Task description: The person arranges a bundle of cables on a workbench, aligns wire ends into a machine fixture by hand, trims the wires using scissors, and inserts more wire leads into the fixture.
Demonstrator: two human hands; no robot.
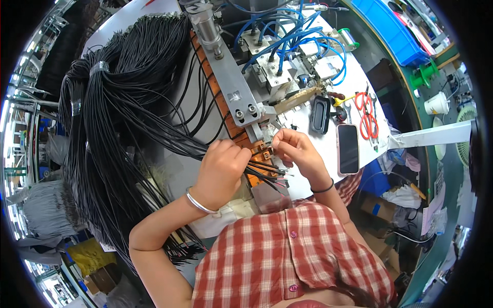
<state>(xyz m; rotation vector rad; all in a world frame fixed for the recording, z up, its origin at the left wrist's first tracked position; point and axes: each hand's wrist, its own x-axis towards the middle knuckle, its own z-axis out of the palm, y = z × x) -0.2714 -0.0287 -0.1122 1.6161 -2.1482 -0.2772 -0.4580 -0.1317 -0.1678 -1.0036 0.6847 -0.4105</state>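
My left hand [221,172], with a silver bangle on its wrist, is curled round several black cables [179,143]. Their stripped ends, some showing red and white cores, stick out past its fingers over the near end of an orange rail [210,84]. Opposite it, my right hand [302,154] pinches at a small block of the rail, under a grey metal press arm [231,87]. What lies between its fingertips is too small to make out. A large tied mass of black cables [118,97] spreads out to the left.
Behind the press stand metal blocks with blue air tubes [308,38]. To the right lie a phone [348,149], red-handled scissors [367,126] and a black tray [320,114]. A blue bin [393,31] is farther back; a white bar [434,136] juts in from the right.
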